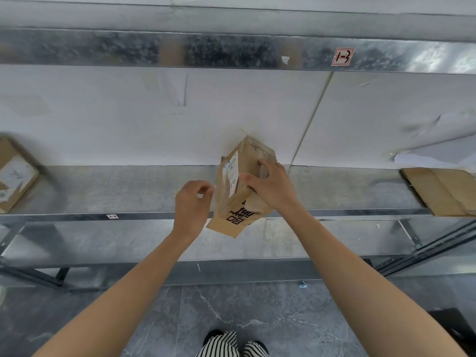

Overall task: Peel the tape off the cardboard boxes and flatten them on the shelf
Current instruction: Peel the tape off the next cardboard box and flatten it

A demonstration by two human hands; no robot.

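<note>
At the far left of the shelf (pixel 103 189) lies another box (pixel 14 176), its white label up, well apart from both hands. The left hand (pixel 192 204) hovers over the shelf's front edge, fingers (pixel 206 188) curled together and seemingly pinching the free end of the clear tape (pixel 220 195); the film is too faint to be sure. The tape runs right to the cardboard box (pixel 253 153), just beside that hand. The box is held up over the shelf edge, its long axis running away from the person, near end lowest. The right hand (pixel 273 188) clamps it from the right, fingers wrapped over the top face. To keep peeling, I judge the left hand should pull leftward, away from the box. Flattened cardboard (pixel 443 189) lies far right.
</note>
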